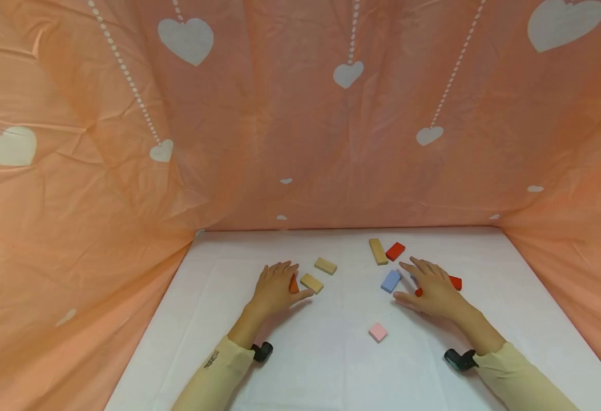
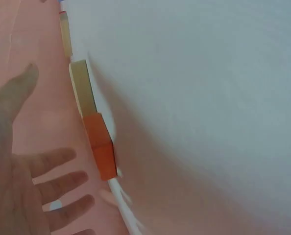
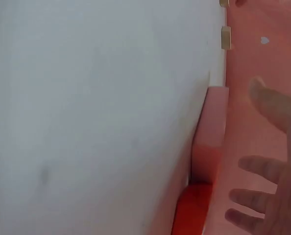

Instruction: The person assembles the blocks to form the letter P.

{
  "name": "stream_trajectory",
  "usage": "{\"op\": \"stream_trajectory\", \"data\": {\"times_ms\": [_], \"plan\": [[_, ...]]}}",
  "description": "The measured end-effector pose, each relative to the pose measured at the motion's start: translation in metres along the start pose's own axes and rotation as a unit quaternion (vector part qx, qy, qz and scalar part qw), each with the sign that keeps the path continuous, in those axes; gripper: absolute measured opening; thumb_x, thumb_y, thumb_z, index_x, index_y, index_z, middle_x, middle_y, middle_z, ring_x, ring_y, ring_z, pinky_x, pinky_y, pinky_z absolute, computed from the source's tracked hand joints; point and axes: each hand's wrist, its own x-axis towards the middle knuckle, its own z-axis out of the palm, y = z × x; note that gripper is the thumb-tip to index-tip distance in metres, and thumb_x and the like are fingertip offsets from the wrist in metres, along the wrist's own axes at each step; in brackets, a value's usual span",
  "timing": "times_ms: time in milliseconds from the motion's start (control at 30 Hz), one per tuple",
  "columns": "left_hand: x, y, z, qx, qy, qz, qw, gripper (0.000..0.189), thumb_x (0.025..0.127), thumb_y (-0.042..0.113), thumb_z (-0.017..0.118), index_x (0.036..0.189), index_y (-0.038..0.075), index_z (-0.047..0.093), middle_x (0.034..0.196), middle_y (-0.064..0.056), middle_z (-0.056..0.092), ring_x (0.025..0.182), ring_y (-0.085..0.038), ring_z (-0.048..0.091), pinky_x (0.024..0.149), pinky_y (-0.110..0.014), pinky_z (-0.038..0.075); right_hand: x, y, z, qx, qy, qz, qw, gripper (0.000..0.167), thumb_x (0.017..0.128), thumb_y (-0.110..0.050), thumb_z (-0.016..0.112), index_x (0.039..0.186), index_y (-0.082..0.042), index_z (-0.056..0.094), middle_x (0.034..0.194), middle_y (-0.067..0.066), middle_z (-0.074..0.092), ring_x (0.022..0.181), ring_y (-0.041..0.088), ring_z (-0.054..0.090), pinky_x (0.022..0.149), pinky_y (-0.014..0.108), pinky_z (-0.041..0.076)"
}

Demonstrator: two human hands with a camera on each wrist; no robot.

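Observation:
Fingers spread, my left hand (image 1: 274,291) is over an orange block (image 1: 293,284), which it partly covers. Two tan wooden blocks, one nearer (image 1: 312,283) and one farther (image 1: 326,265), lie just right of it. In the left wrist view the orange block (image 2: 100,147) shows apart from the fingers. My right hand (image 1: 431,290), also with straight fingers and nothing gripped, hovers over a partly hidden red block (image 1: 419,292). Another red block (image 1: 455,282) shows past its far side. A blue block (image 1: 391,281) lies by its fingertips. The right wrist view shows a pink block (image 3: 209,137) and a red one (image 3: 192,210).
A long tan block (image 1: 378,252) and a red block (image 1: 395,251) lie together farther back. Nearer me is a pink block (image 1: 378,332). A white cloth covers the table (image 1: 321,365); an orange curtain (image 1: 300,125) with white hearts hangs behind and at both sides.

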Motion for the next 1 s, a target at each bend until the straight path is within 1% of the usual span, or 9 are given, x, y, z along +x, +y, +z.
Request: {"op": "stream_trajectory", "data": {"times_ms": [100, 200, 333, 467, 600, 767, 900, 1000], "plan": [[0.004, 0.002, 0.005, 0.003, 0.019, -0.002, 0.9998, 0.082, 0.090, 0.065, 0.077, 0.146, 0.007, 0.063, 0.152, -0.018, 0.059, 0.145, -0.039, 0.049, 0.123, -0.063, 0.031, 0.003, -0.001, 0.003, -0.002, 0.002, 0.001, 1.0000, 0.083, 0.092, -0.053, 0.079, 0.154, -0.003, 0.056, 0.160, 0.031, 0.044, 0.145, 0.057, 0.036, 0.116, 0.077, 0.026], [0.008, 0.005, 0.008, 0.010, 0.029, 0.000, 0.9995, 0.076, 0.089, 0.064, 0.078, 0.138, 0.007, 0.068, 0.145, -0.015, 0.064, 0.140, -0.037, 0.053, 0.121, -0.059, 0.035, 0.007, -0.002, 0.007, -0.007, 0.003, 0.007, 0.9999, 0.077, 0.093, -0.050, 0.080, 0.150, -0.004, 0.059, 0.156, 0.030, 0.049, 0.144, 0.055, 0.039, 0.114, 0.076, 0.030], [0.012, 0.009, 0.010, 0.020, 0.033, 0.004, 0.9993, 0.070, 0.089, 0.063, 0.079, 0.129, 0.008, 0.071, 0.137, -0.014, 0.068, 0.135, -0.037, 0.057, 0.119, -0.057, 0.038, 0.010, -0.002, 0.010, -0.010, 0.009, 0.012, 0.9998, 0.069, 0.092, -0.045, 0.082, 0.144, -0.004, 0.065, 0.148, 0.029, 0.055, 0.139, 0.053, 0.043, 0.111, 0.073, 0.035], [0.014, 0.013, 0.010, 0.025, 0.031, 0.006, 0.9992, 0.065, 0.087, 0.062, 0.082, 0.123, 0.009, 0.071, 0.131, -0.013, 0.069, 0.129, -0.037, 0.060, 0.117, -0.056, 0.041, 0.013, -0.004, 0.010, -0.013, 0.017, 0.011, 0.9997, 0.066, 0.090, -0.045, 0.085, 0.139, -0.003, 0.068, 0.139, 0.026, 0.060, 0.132, 0.050, 0.048, 0.106, 0.069, 0.040], [0.015, 0.016, 0.010, 0.034, 0.028, 0.009, 0.9990, 0.063, 0.086, 0.062, 0.083, 0.119, 0.010, 0.071, 0.123, -0.010, 0.070, 0.122, -0.035, 0.062, 0.114, -0.054, 0.044, 0.014, -0.007, 0.010, -0.014, 0.017, 0.013, 0.9997, 0.068, 0.087, -0.047, 0.087, 0.135, -0.003, 0.070, 0.133, 0.025, 0.062, 0.126, 0.047, 0.051, 0.101, 0.066, 0.042], [0.018, 0.018, 0.012, 0.042, 0.027, 0.012, 0.9987, 0.062, 0.084, 0.060, 0.086, 0.118, 0.011, 0.071, 0.114, -0.008, 0.068, 0.116, -0.033, 0.062, 0.112, -0.053, 0.045, 0.017, -0.008, 0.011, -0.011, 0.006, 0.025, 0.9996, 0.069, 0.085, -0.048, 0.088, 0.135, -0.003, 0.070, 0.132, 0.025, 0.062, 0.125, 0.048, 0.051, 0.103, 0.068, 0.041], [0.020, 0.019, 0.013, 0.039, 0.026, 0.013, 0.9988, 0.059, 0.084, 0.056, 0.088, 0.119, 0.011, 0.071, 0.112, -0.007, 0.067, 0.116, -0.034, 0.062, 0.110, -0.052, 0.045, 0.020, -0.008, 0.013, -0.010, 0.001, 0.031, 0.9995, 0.069, 0.085, -0.047, 0.088, 0.135, -0.003, 0.070, 0.133, 0.025, 0.062, 0.126, 0.048, 0.051, 0.105, 0.069, 0.040], [0.021, 0.020, 0.013, 0.039, 0.022, 0.012, 0.9989, 0.058, 0.085, 0.054, 0.088, 0.120, 0.011, 0.071, 0.112, -0.008, 0.067, 0.118, -0.035, 0.062, 0.111, -0.053, 0.045, 0.022, -0.008, 0.015, -0.012, -0.001, 0.032, 0.9994, 0.068, 0.085, -0.046, 0.089, 0.135, -0.003, 0.071, 0.131, 0.024, 0.063, 0.125, 0.048, 0.052, 0.104, 0.067, 0.041]]}}
